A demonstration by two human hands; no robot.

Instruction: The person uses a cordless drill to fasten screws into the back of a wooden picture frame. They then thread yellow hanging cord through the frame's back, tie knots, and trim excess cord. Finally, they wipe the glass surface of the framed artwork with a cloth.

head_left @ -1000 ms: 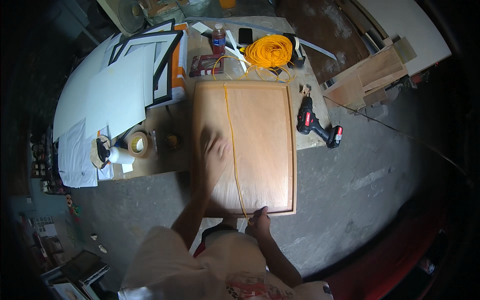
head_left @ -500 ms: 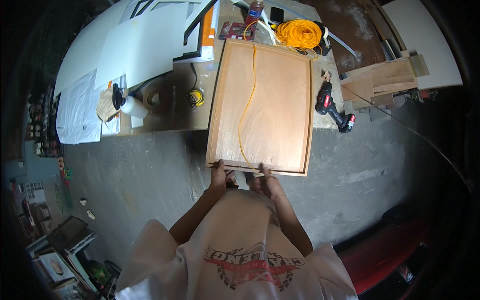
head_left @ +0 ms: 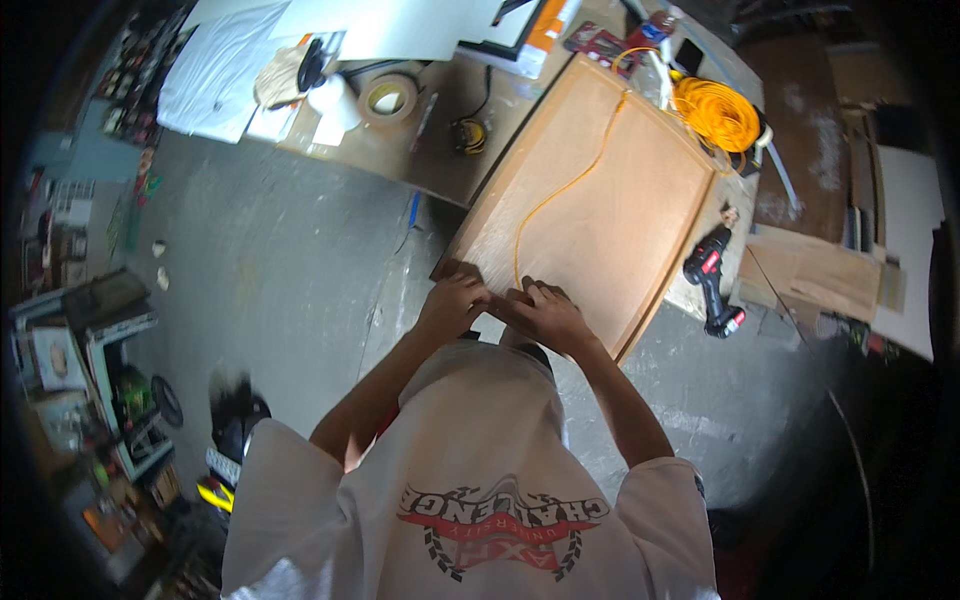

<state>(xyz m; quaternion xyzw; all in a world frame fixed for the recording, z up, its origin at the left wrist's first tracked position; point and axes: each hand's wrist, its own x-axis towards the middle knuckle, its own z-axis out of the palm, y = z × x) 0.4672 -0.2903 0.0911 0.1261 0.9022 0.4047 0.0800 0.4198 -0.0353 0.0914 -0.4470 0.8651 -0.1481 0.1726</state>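
left grip (head_left: 460, 295) and right grip (head_left: 543, 308) curl in at the near edge of the shallow rectangular brown wooden panel (head_left: 620, 225), holding what, can't tell! thin yellow cord (head_left: 518, 245) curves ahead of them: best kept untwisted, panel steady.

yellow cord (head_left: 517, 255): near end hidden at right grip (head_left: 545, 312) | white sheets (head_left: 375, 30): top-cropped

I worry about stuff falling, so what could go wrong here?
The wooden panel juts past the table near the left hand and right hand, so it might tip. The orange cord lying on it could snag if the panel shifts. The drill lies at the table's edge, so a bump might knock it off.
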